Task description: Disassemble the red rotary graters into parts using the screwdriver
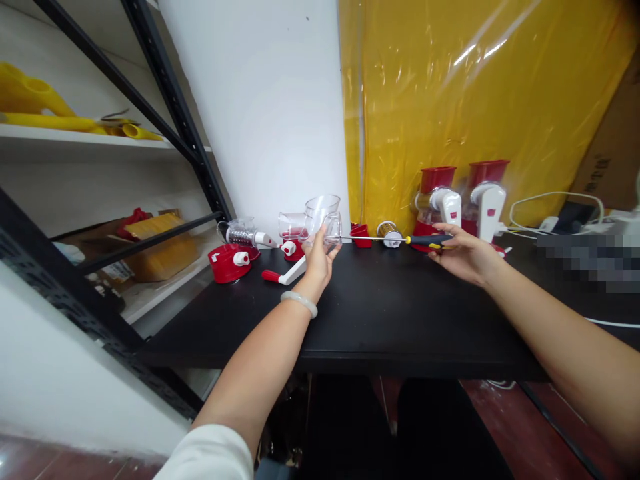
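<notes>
My left hand (319,259) is closed around a clear plastic grater housing (320,212) and holds it above the black table. In my right hand (463,252) is a screwdriver (425,241) with a black and yellow handle, gripped between the fingers. Its long metal shaft points left, and the tip reaches the right side of the housing; whether it sits in a screw is too small to tell. A white crank with a red knob (271,275) lies left of my left wrist. Behind the shaft are a red plastic part (361,235) and a grater drum (390,233).
Two assembled red and white rotary graters (437,200) stand at the back right. A red base (229,263) and another drum (245,236) are at the left. A black metal shelf (193,143) borders the table's left end. White cables (555,200) lie at the right.
</notes>
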`<act>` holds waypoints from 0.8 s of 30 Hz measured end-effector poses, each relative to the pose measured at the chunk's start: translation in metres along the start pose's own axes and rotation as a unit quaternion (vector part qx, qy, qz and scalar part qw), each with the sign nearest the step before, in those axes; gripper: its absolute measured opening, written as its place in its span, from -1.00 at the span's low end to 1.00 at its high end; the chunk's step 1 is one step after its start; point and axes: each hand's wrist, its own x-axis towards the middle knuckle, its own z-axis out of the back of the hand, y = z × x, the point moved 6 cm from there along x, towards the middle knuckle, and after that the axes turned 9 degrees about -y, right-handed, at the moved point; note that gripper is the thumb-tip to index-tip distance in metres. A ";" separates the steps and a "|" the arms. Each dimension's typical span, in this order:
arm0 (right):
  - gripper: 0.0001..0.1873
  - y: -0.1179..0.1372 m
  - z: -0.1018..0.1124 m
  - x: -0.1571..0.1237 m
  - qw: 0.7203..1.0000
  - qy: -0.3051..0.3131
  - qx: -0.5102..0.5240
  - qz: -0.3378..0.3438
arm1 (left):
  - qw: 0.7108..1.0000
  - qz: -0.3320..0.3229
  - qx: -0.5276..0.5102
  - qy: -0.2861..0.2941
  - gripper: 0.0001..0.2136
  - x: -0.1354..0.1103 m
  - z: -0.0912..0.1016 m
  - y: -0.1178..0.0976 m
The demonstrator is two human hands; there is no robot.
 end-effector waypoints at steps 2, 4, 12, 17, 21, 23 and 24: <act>-0.70 0.001 0.001 0.000 1.000 0.001 0.004 -0.004 | 1.000 0.000 -0.001 0.000 -0.56 -0.001 0.000 0.001; -0.77 -0.005 0.003 0.002 1.000 -0.004 -0.015 -0.021 | 1.000 0.000 -0.001 -0.003 -0.56 -0.001 0.000 0.002; -0.67 -0.021 0.007 0.013 0.997 0.000 -0.068 -0.024 | 1.000 0.001 0.008 -0.005 -0.54 0.000 0.002 0.003; -0.56 -0.006 0.002 0.008 1.000 0.025 -0.008 0.017 | 1.000 0.000 0.009 -0.010 -0.55 0.002 0.003 0.004; -0.69 -0.018 0.003 0.011 0.999 0.022 -0.028 -0.005 | 1.000 0.001 0.009 -0.011 -0.57 0.003 0.004 0.003; -0.62 -0.026 0.004 0.015 0.999 0.014 -0.048 -0.015 | 1.000 -0.002 0.008 -0.013 -0.55 0.003 0.005 0.002; -0.63 -0.028 0.005 0.016 0.998 0.011 -0.053 -0.014 | 1.000 -0.003 0.008 -0.013 -0.54 0.004 0.005 0.002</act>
